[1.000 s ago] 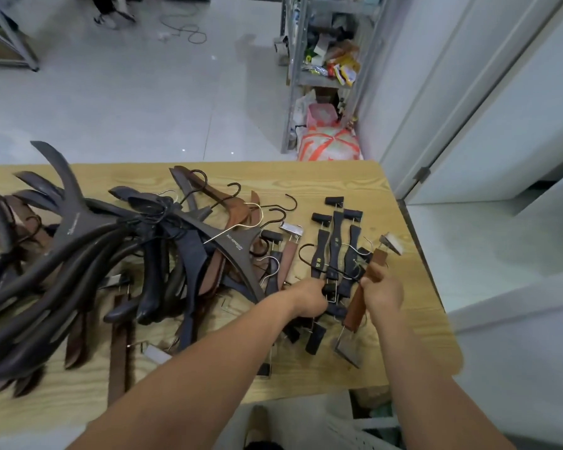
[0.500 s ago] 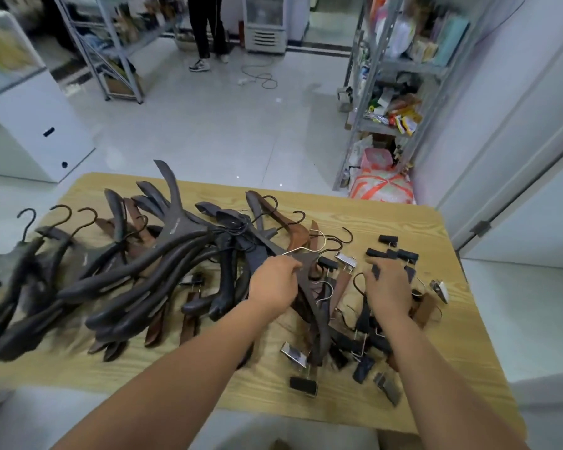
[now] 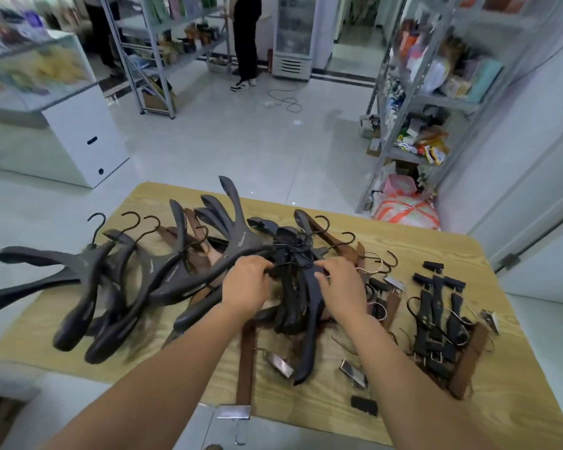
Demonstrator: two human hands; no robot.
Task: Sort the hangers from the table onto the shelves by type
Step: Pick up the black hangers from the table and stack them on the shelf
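A tangled heap of dark coat hangers (image 3: pixel 163 274) covers the left and middle of the wooden table (image 3: pixel 501 384). My left hand (image 3: pixel 246 287) grips the neck of a bunch of these dark hangers at the heap's centre. My right hand (image 3: pixel 342 287) lies on the same bunch just to the right, fingers curled onto a dark blue-black hanger (image 3: pixel 309 319). Black clip hangers (image 3: pixel 436 313) lie grouped at the right, with brown wooden clip hangers (image 3: pixel 468 362) beside them and another brown one (image 3: pixel 246 362) near the front edge.
A metal shelf rack (image 3: pixel 413 102) full of goods stands behind the table on the right, a pink-orange bag (image 3: pixel 403 209) at its foot. A white counter (image 3: pixel 85 138) sits at the left. A person in black trousers (image 3: pixel 246 40) stands at another rack (image 3: pixel 150 60) far back.
Both hands left the black clip hangers at the right and moved left onto the dark coat hanger bunch. The camera tilted up, showing more of the room.
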